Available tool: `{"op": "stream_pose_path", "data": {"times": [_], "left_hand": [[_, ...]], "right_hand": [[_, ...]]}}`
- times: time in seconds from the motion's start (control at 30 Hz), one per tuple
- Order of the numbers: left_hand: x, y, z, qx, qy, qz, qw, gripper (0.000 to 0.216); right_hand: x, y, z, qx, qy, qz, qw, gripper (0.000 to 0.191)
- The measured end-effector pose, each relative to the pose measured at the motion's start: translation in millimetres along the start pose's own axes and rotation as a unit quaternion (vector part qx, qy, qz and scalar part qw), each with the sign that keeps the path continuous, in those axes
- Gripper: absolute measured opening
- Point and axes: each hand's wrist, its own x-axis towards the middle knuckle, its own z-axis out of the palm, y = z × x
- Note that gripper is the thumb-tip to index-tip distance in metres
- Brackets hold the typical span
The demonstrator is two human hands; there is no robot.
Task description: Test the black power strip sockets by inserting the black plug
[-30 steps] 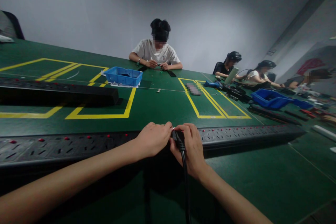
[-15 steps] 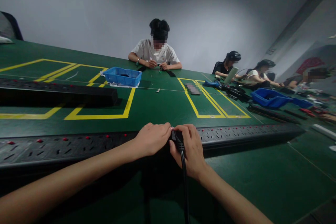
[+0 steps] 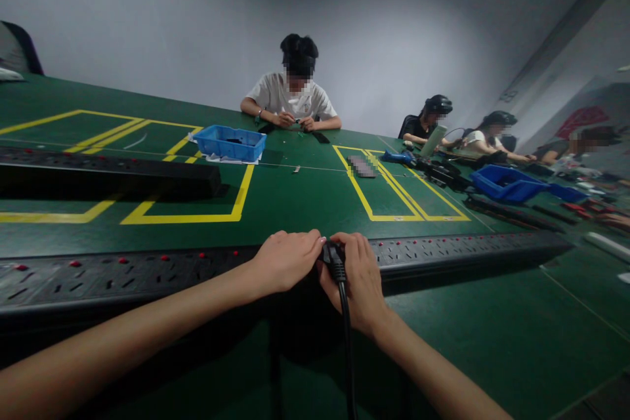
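green tabletop across the head view, co-worker in white tee at upper centre, blue plastic tray left of that. long black socket strip spans mid-frame. right hand, just right of centre: fingers curled closed around black plug, cord dropping to bottom edge. left hand, centre: fingers bunched by the plug, can't tell if gripping.

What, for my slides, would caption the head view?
Right hand holding a black corded plug, left hand alongside, at a long black red-buttoned socket strip over a green table.
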Motion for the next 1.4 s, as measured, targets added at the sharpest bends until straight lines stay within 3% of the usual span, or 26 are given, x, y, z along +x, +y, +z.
{"op": "stream_pose_path", "data": {"times": [0.37, 0.53, 0.8, 0.9, 1.0, 1.1, 1.17, 1.3, 1.4], "left_hand": [[0, 4, -4, -0.01, 0.004, -0.022, 1.0, 0.037], [0, 5, -7, -0.024, -0.004, -0.04, 0.999, 0.039], [1, 4, -4, -0.007, -0.002, -0.032, 0.999, 0.036], [0, 5, -5, -0.022, -0.009, -0.042, 0.999, 0.035], [0, 7, -5, -0.037, -0.003, -0.052, 0.998, 0.037], [1, 8, -3, -0.037, 0.014, -0.057, 0.998, 0.04], [1, 7, -2, -0.03, 0.017, -0.054, 0.998, 0.041], [2, 7, -1, -0.019, 0.024, -0.052, 0.998, 0.041], [2, 7, -1, -0.017, 0.022, -0.049, 0.998, 0.04]], "right_hand": [[2, 3, 2, -0.071, -0.033, -0.001, 0.997, 0.02], [2, 3, 2, -0.064, -0.023, -0.008, 0.998, 0.018], [4, 5, -2, -0.027, -0.059, -0.017, 0.998, 0.016], [7, 2, -11, 0.031, -0.011, 0.001, 0.999, 0.018], [12, 4, -32, 0.112, 0.094, 0.051, 0.988, 0.021], [18, 16, -51, 0.12, 0.164, 0.077, 0.976, 0.021], [21, 26, -55, 0.075, 0.134, 0.082, 0.985, 0.019], [20, 38, -46, -0.05, 0.012, 0.042, 0.998, 0.023], [18, 38, -39, -0.068, -0.06, -0.003, 0.996, 0.025]]}}
